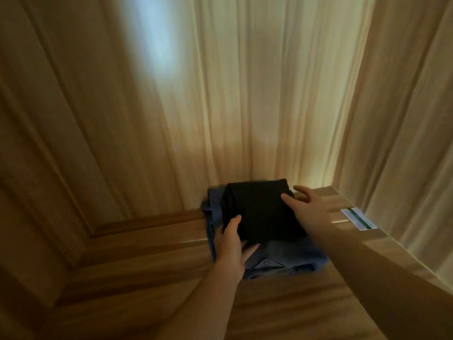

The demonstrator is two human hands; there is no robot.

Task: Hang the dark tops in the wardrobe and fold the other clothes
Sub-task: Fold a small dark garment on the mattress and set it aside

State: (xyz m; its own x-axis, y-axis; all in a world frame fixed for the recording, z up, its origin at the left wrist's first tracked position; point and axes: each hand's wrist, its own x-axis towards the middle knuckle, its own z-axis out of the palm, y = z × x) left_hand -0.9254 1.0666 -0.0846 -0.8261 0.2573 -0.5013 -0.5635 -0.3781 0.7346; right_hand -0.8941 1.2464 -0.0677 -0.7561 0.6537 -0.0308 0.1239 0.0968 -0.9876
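Note:
A folded black garment [259, 212] lies on top of a folded blue denim shirt [282, 261] on a wooden shelf [147, 246] inside the wardrobe. My left hand [230, 244] holds the black garment's near left corner, thumb on top and fingers underneath. My right hand [308, 207] rests at the garment's far right edge with straight, spread fingers, one fingertip touching the black cloth. The denim shirt's collar and a button show at the near side.
The wardrobe's wooden back panel [245, 94] rises behind the stack, and side walls close in at left and right. A white and green label [358, 218] sits on the shelf by the right wall. Bare shelf lies to the left of the clothes.

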